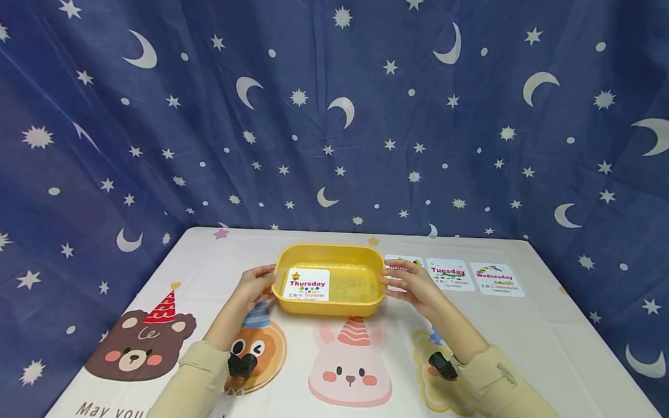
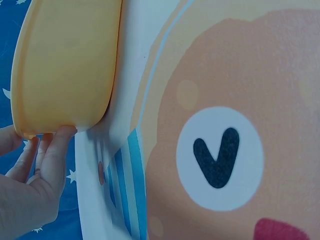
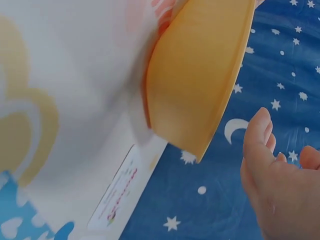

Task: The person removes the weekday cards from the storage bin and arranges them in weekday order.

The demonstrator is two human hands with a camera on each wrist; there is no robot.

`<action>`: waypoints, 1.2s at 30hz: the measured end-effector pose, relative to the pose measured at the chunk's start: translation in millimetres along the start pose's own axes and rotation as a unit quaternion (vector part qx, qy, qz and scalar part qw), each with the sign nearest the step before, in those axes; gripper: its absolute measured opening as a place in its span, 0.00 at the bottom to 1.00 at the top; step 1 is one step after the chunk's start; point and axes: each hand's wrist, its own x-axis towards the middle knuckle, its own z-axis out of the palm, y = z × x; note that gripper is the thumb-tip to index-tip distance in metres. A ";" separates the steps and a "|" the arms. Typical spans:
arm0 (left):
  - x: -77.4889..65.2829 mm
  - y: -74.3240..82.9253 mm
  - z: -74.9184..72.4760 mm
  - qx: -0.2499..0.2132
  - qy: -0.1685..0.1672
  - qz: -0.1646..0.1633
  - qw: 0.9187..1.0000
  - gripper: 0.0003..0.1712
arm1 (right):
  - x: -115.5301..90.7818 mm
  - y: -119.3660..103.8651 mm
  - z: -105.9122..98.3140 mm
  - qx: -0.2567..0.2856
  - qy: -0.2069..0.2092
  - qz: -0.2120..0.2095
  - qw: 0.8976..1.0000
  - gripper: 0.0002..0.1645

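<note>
A yellow plastic tray (image 1: 322, 308) with rounded corners sits mid-table, with a white Thursday card (image 1: 306, 284) in its left half. At its left end, my left hand (image 1: 256, 285) holds the rim; in the left wrist view the fingertips (image 2: 65, 131) meet the outer wall and the thumb is by the lip. Over at the right end is my right hand (image 1: 412, 285), fingers extended and spread. A gap separates that hand (image 3: 280, 185) from the tray wall (image 3: 195, 75) in the right wrist view.
To the right lie three cards in a row: a Monday card (image 1: 403, 259), partly hidden by the right hand, a Tuesday card (image 1: 450, 274) and a Wednesday card (image 1: 497, 280). The white tablecloth (image 1: 562, 352) has cartoon animals printed on it. A blue star-and-moon curtain (image 1: 336, 154) hangs behind.
</note>
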 end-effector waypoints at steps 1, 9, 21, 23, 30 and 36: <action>-0.1 -0.1 -0.1 0.000 -0.001 0.000 1.000 0.26 | 1.6 0.0 2.7 0.003 -0.003 0.002 1.000 0.26; -0.9 -0.9 0.7 -0.001 -0.004 0.001 1.000 0.26 | 11.1 0.4 19.2 0.000 -0.012 0.004 1.000 0.23; 1.1 -2.7 -0.6 0.008 0.002 -0.001 1.000 0.25 | 27.3 1.4 34.0 -0.044 -0.021 0.024 0.999 0.26; 0.9 -3.5 -0.7 0.008 0.000 0.001 1.000 0.25 | 30.6 3.6 37.5 -0.055 -0.019 0.030 0.998 0.26; 1.4 -2.8 -2.5 0.008 -0.004 0.006 1.000 0.26 | 42.5 9.1 50.4 -0.083 -0.029 0.047 0.995 0.26; 1.7 -1.4 -1.4 0.013 -0.002 -0.001 1.000 0.25 | 48.2 14.2 57.0 -0.090 -0.037 0.053 0.994 0.26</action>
